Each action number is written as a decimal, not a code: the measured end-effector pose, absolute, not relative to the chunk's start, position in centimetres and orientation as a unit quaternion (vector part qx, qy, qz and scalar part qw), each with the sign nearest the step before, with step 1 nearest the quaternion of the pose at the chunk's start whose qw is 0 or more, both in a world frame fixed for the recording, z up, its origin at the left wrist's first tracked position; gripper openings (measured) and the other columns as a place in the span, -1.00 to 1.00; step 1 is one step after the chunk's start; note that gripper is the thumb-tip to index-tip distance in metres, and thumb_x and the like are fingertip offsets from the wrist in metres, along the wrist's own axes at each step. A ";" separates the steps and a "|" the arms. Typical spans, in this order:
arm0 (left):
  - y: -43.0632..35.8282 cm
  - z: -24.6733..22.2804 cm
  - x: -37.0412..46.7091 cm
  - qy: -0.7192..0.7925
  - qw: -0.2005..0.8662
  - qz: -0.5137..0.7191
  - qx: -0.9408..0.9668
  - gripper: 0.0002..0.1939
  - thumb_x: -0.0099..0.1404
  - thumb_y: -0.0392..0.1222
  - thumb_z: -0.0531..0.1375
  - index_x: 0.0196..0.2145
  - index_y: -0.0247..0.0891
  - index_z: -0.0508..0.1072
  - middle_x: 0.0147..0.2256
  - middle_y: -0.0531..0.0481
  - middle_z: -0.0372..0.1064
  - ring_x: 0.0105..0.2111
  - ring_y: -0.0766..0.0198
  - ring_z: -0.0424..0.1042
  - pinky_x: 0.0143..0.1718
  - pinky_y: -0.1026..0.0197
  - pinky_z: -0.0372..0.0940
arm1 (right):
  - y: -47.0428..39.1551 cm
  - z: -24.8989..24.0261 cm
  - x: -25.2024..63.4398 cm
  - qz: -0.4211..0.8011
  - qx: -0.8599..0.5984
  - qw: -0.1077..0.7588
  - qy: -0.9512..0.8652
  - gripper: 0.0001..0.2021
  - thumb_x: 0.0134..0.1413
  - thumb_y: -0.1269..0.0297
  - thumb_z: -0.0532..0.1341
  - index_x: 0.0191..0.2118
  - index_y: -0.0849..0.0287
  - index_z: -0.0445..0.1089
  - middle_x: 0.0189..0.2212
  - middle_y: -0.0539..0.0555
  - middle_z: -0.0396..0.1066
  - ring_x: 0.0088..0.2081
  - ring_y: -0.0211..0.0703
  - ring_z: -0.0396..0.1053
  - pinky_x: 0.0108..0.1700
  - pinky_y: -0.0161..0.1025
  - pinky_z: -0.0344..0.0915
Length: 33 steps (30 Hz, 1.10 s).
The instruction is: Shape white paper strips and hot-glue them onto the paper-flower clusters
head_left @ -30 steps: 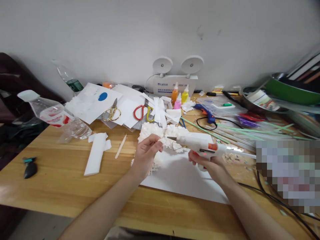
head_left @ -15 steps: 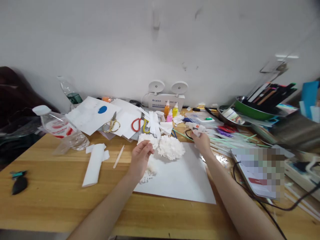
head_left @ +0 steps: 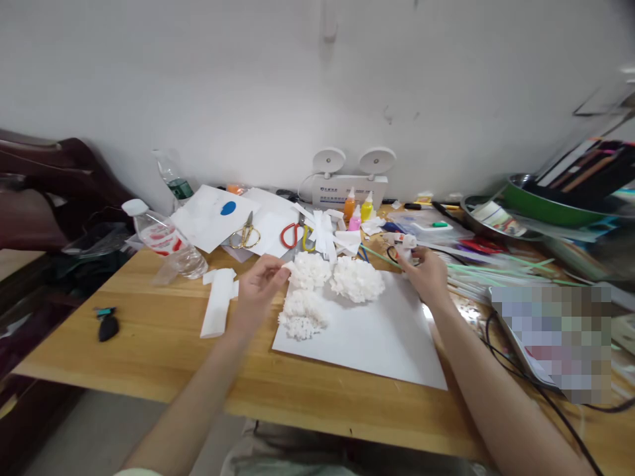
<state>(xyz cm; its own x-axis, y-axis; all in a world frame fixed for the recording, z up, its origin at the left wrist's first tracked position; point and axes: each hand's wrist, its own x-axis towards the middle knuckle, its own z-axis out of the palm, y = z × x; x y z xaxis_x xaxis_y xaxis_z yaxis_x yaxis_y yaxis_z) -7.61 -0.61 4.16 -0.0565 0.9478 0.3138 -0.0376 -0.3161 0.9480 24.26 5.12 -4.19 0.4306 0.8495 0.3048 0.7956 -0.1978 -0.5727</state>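
My left hand is closed in a pinch on a small white paper piece, just left of the white ruffled paper flowers. One ruffled flower is nearest those fingertips. A second one sits to its right and a third is in front, all on a white sheet. My right hand is closed around a white hot glue gun behind the sheet's right corner. The gun's handle is mostly covered by the fingers.
Red-handled scissors, gold scissors and paper strips lie at the back. Small paint bottles stand before an emergency light. A water bottle leans at left. Black cables run by a blurred-out device at right.
The view has swung to the left. My left hand has drawn away leftward from the flowers, uncovering the front one. My right hand stays at the glue gun.
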 end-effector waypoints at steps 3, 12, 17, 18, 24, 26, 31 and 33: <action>-1.7 4.4 -9.2 0.435 0.322 0.499 0.677 -0.95 0.01 -0.24 0.26 -0.48 -0.23 0.48 -0.44 -0.02 0.30 -0.39 0.27 0.26 -0.31 0.26 0.13 | 3.1 -4.0 24.1 -0.026 -0.741 0.414 -0.528 -0.59 -0.14 0.12 0.16 -0.19 0.33 0.35 -0.30 0.25 0.39 -0.32 -0.01 0.30 -0.24 -0.12 0.20; -2.5 2.2 -12.0 0.370 0.022 0.112 0.922 -0.83 0.27 -0.25 0.01 -0.37 -0.28 0.37 -0.38 -0.04 0.30 -0.35 0.25 0.25 -0.30 0.20 0.13 | 0.3 -4.2 23.0 -0.025 -0.679 0.546 -0.490 -0.70 -0.02 0.24 0.09 -0.12 0.16 0.29 -0.22 0.16 0.27 -0.29 -0.09 0.28 -0.33 -0.13 0.30; -1.5 1.7 -12.7 0.275 -0.075 0.038 0.958 -0.84 0.29 -0.31 -0.02 -0.30 -0.27 0.36 -0.32 -0.05 0.33 -0.30 0.25 0.25 -0.28 0.20 0.14 | 0.3 -4.3 23.2 -0.002 -0.672 0.560 -0.485 -0.73 -0.01 0.26 0.09 -0.14 0.14 0.30 -0.22 0.14 0.27 -0.32 -0.13 0.30 -0.34 -0.15 0.32; -1.3 1.6 -12.8 0.257 -0.084 0.024 0.963 -0.83 0.29 -0.34 -0.03 -0.30 -0.27 0.35 -0.30 -0.05 0.33 -0.29 0.25 0.25 -0.26 0.20 0.14 | 0.3 -4.3 23.3 0.001 -0.671 0.563 -0.482 -0.73 -0.01 0.26 0.09 -0.14 0.15 0.30 -0.22 0.14 0.27 -0.33 -0.14 0.31 -0.34 -0.16 0.32; -0.8 1.3 -12.7 0.216 -0.100 -0.022 0.971 -0.81 0.30 -0.35 -0.06 -0.29 -0.28 0.35 -0.29 -0.05 0.34 -0.25 0.24 0.26 -0.21 0.18 0.14 | 0.3 -3.9 23.4 0.004 -0.668 0.572 -0.475 -0.74 -0.04 0.29 0.11 -0.17 0.19 0.32 -0.25 0.12 0.29 -0.34 -0.18 0.30 -0.37 -0.23 0.31; -0.8 1.3 -12.5 0.228 -0.097 -0.026 0.968 -0.81 0.30 -0.32 -0.05 -0.30 -0.29 0.35 -0.33 -0.05 0.34 -0.28 0.24 0.26 -0.22 0.18 0.14 | 0.4 -3.8 23.4 0.003 -0.666 0.574 -0.476 -0.75 -0.05 0.30 0.12 -0.19 0.19 0.33 -0.26 0.11 0.29 -0.35 -0.19 0.30 -0.38 -0.25 0.31; -0.9 1.1 -11.9 0.268 -0.077 -0.024 0.960 -0.81 0.26 -0.26 -0.02 -0.39 -0.30 0.37 -0.38 -0.06 0.32 -0.32 0.24 0.26 -0.27 0.20 0.14 | 0.4 -3.7 23.5 0.004 -0.663 0.578 -0.475 -0.77 -0.07 0.34 0.12 -0.21 0.19 0.35 -0.29 0.09 0.30 -0.37 -0.22 0.31 -0.38 -0.26 0.31; -0.8 1.0 -11.7 0.281 -0.072 -0.027 0.957 -0.82 0.24 -0.27 -0.01 -0.41 -0.30 0.37 -0.38 -0.07 0.32 -0.34 0.24 0.26 -0.28 0.20 0.14 | 0.3 -3.7 23.5 0.003 -0.663 0.580 -0.473 -0.77 -0.07 0.34 0.12 -0.22 0.19 0.35 -0.29 0.08 0.30 -0.37 -0.23 0.31 -0.38 -0.27 0.31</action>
<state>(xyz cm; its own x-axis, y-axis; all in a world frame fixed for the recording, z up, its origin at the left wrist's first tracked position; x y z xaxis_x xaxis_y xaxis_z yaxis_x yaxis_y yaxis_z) -11.68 -0.82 1.01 0.8406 0.5415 -0.0122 0.5335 -0.8318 -0.1532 23.47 0.35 -3.66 0.5519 0.6315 0.5446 0.6239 0.1206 -0.7721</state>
